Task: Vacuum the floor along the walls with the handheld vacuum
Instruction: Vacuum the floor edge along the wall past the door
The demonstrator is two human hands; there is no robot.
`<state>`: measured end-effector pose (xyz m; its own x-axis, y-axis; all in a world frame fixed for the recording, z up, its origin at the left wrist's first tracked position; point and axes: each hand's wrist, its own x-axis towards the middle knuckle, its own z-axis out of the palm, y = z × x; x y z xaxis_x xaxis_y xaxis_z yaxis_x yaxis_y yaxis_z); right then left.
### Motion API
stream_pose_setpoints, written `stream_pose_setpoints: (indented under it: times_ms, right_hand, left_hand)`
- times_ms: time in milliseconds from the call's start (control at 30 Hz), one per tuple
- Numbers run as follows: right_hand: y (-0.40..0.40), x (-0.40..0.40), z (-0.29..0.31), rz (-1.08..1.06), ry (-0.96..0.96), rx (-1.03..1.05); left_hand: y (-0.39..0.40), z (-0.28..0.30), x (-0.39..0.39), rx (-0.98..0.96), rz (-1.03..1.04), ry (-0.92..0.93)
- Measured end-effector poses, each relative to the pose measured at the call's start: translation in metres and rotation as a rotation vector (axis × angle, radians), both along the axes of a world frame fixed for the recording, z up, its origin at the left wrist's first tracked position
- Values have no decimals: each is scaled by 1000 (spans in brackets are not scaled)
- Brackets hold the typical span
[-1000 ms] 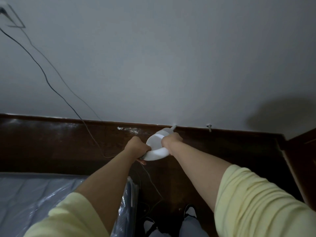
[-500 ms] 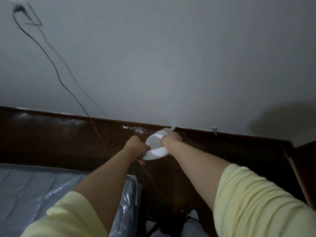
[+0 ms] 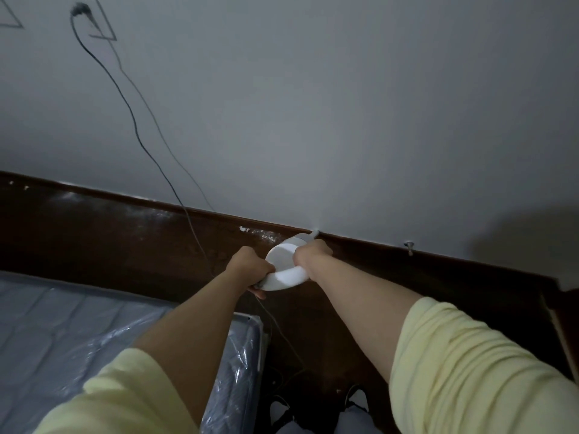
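Note:
Both arms reach out to a white, rounded handheld vacuum (image 3: 283, 266) held up against the wall. My left hand (image 3: 249, 264) grips its rear end, where a thin cord (image 3: 138, 133) leaves it. My right hand (image 3: 311, 253) is closed over its front part. The narrow nozzle tip (image 3: 315, 234) touches the top edge of the dark wood panel (image 3: 125, 242) where the grey-white wall (image 3: 313, 104) begins. White dust specks (image 3: 264, 235) lie on the ledge just left of the nozzle.
A plastic-wrapped grey mattress (image 3: 56, 333) fills the lower left. The cord runs up to a wall socket (image 3: 81, 10) at top left. A screw (image 3: 409, 245) sticks out of the ledge to the right. Dark wooden furniture (image 3: 567, 324) stands at the right edge; my shoes (image 3: 354, 399) are below.
The view has swung left and tilted, bringing the socket into sight. The vacuum and both hands stay at the same spot on the ledge.

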<state>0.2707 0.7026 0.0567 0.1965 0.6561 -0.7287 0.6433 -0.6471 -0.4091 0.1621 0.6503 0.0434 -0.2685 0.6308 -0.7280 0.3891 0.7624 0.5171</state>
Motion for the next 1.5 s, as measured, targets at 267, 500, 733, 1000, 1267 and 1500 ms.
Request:
stream_pose_setpoints:
  times_ms: [267,500,733,1000,1267,1500]
  right_hand:
    - [-1,-11,-1,34,-13,8]
    - [-2,-11,1,63,-28,21]
    - [-3,-18,2,107,-28,18]
    - [-6,-32,-4,198,-54,29]
    - [-2,-29,-3,181,-33,19]
    - [1,-1,-6,162,-28,19]
  left_hand:
    - [-5,-3,-9,-6,30,-19]
    - [-6,-2,-11,-2,27,-32]
    - [-9,3,-17,25,40,-18]
    - [-19,4,-25,18,99,5]
    - [-16,7,-22,34,87,22]
    - [-8,9,3,24,33,31]
